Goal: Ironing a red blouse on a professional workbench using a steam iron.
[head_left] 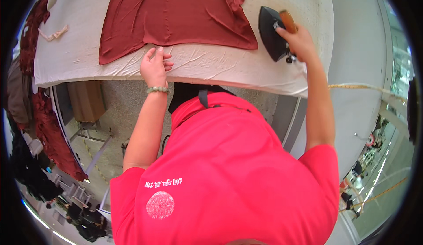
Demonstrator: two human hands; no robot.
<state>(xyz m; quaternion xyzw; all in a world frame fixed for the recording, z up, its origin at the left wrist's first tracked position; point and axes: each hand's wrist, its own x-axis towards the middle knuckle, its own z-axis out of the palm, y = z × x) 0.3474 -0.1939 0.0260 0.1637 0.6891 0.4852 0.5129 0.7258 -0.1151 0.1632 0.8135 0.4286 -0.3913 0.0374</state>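
A dark red piece of cloth (176, 16) lies spread over the white padded ironing table (229, 64), with folds and creases across it. At its near edge is my left hand (154, 63), palm turned up and fingers loosely apart; whether a fingertip touches the hem I cannot tell. My right hand (299, 42) is wrapped round the wooden handle of a black iron (269, 33). The iron is on the white cover just right of the cloth, its tip pointing away from me. A beaded bracelet (157, 89) circles my left wrist.
A scrap of pale cloth (53, 33) lies at the table's left. Dark red garments (53, 130) hang beyond the left edge, and a cardboard box (87, 100) stands below. A yellowish hose (352, 87) runs off to the right of the table.
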